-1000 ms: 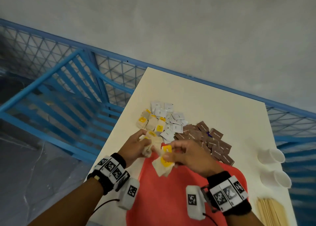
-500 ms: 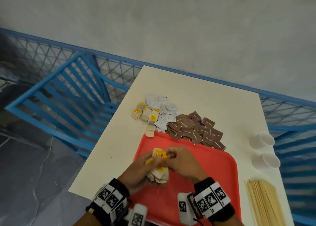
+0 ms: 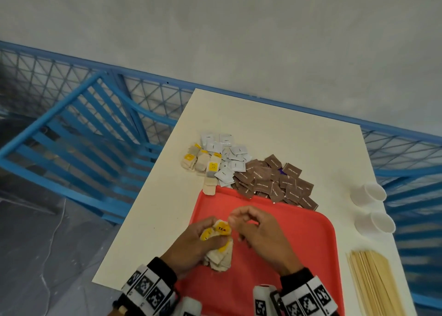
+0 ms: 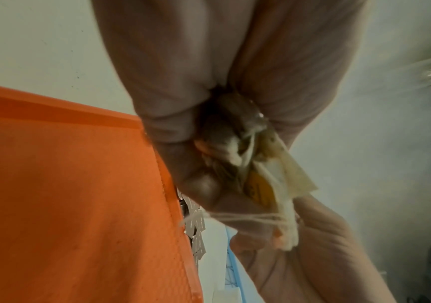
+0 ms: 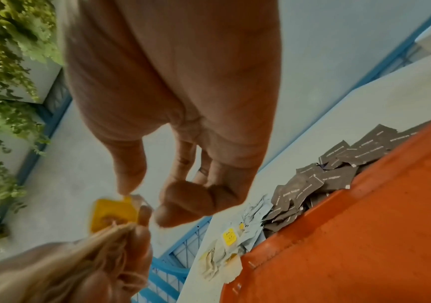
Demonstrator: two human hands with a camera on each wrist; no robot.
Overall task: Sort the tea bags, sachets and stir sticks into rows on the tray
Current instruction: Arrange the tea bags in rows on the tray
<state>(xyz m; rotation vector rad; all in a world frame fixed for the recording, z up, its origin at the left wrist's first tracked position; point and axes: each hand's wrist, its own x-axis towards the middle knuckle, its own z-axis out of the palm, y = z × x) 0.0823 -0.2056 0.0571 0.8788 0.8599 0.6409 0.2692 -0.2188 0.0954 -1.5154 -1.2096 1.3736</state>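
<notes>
- The left hand (image 3: 191, 241) held a bunch of tea bags (image 3: 218, 256) in a closed grip over the near left part of the red tray (image 3: 299, 244), fingers curled round the crumpled paper and strings.
- The right hand (image 3: 260, 234) hovered just beside it; its thumb and forefinger pinched a yellow tag (image 5: 112, 213) at the top of the bunch, the other fingers curled loosely.
- The tray's far edge lay under the piles: brown sachets (image 3: 275, 179) overlapped its far rim, and one loose tea bag (image 3: 209, 187) sat at its far left corner.
- The white sachets (image 3: 227, 158) and more tea bags (image 3: 199, 161) lay on the bench (image 3: 275, 124) just beyond the tray, touching one another.
- The tray floor to the right of and beyond the hands was bare red.
- The stir sticks (image 3: 373, 282) lay in a bundle near the bench's right edge, apart from the tray.
- Two white cups (image 3: 370, 208) lay on their sides near the same edge.
</notes>
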